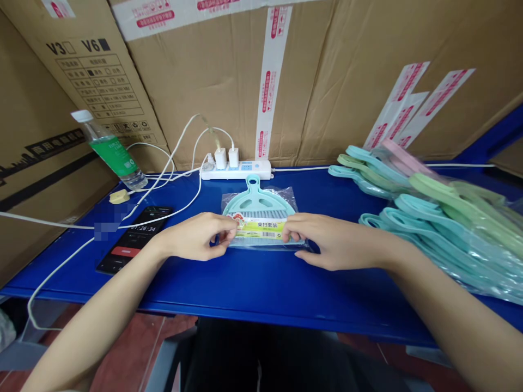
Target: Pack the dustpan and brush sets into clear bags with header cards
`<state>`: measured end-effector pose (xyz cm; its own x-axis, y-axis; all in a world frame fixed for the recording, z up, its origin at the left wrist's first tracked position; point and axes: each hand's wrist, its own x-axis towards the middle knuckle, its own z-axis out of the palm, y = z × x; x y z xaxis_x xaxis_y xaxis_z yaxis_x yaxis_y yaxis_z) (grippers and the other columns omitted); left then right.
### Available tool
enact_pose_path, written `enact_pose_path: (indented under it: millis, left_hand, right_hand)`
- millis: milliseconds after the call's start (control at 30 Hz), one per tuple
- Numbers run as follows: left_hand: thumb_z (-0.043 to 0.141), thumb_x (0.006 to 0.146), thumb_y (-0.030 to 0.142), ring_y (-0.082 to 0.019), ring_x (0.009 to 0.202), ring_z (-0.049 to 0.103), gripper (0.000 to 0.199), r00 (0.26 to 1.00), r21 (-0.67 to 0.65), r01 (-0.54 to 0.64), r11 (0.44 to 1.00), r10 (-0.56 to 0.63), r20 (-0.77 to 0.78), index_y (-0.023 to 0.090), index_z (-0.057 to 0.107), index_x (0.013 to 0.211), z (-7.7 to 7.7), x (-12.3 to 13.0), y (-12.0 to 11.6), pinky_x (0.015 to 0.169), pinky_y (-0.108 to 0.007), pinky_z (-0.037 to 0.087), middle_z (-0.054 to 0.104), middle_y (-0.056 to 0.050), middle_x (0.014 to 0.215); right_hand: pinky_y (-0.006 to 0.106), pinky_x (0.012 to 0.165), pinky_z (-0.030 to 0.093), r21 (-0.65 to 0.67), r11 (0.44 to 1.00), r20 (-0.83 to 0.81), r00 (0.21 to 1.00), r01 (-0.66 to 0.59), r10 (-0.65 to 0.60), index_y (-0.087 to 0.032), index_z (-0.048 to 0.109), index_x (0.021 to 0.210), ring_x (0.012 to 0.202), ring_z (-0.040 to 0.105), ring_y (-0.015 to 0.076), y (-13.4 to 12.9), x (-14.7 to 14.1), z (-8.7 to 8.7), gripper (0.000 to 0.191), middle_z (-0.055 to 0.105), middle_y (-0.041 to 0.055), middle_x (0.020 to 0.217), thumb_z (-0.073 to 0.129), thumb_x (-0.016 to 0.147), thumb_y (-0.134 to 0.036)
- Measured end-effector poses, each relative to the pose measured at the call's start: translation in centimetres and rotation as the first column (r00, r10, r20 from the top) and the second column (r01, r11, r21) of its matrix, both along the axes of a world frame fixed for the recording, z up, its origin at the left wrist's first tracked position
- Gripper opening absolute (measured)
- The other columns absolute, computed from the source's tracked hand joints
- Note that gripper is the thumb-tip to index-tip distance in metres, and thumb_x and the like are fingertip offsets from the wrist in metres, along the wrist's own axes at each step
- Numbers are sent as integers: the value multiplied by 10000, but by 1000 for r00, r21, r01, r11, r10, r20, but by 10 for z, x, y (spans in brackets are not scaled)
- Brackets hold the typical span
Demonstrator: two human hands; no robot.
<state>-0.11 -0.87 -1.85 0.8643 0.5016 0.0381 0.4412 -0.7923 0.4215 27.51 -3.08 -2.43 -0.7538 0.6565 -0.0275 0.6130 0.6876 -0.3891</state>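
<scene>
Teal plastic dustpan [258,200] inside a clear plastic bag [289,200] is lying flat on the blue worktop [261,288], between the person's hands. The left hand [196,237] and the right hand [327,239] are both pinching the bag beside its printed yellow-green label [261,228]. Left of the hands, a black smartphone [134,239] is lying; behind, a white power strip [236,170] is carrying two white chargers [221,158]; at right, many bagged teal and green dustpans [445,234] are piling.

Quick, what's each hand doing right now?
Left hand: closed, pinching the bagged dustpan at its left edge.
Right hand: closed, pinching the same bag's right edge.
</scene>
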Motion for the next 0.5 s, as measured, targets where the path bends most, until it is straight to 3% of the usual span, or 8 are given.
enact_pose_path:
  millis: [133, 233, 500]
  left_hand:
    - [596, 801, 204, -112, 653, 534, 66, 1000, 13, 4, 1000, -4, -23, 187, 551, 845, -2, 0, -1, 599, -224, 411, 588, 7, 807]
    - [572, 813, 170, -124, 708, 560, 54, 999, 70, 12, 997, -9, -48, 189, 587, 861, -3, 0, -2, 638, -236, 419, 615, -8, 864]
    - [500, 879, 141, -156, 773, 570, 191, 999, 122, 43, 992, -41, -17, 192, 635, 754, -1, 0, 1, 716, -266, 426, 677, -10, 753]
  right_hand:
    - [319, 692, 444, 17, 1000, 17, 1000, 19, -19, -202, 564, 850, 742, 560, 194, 0, -2, 0, 108, 596, 53, 820, 474, 821, -150]
    - [308, 663, 427, 11, 1000, 13, 1000, 26, -26, -204, 536, 811, 708, 540, 182, 1, -3, 0, 87, 581, 42, 791, 473, 827, -146]
    - [292, 629, 403, -4, 999, 8, 998, 54, -54, -209, 523, 764, 684, 517, 166, 4, -3, -2, 60, 571, 18, 753, 542, 801, -166]
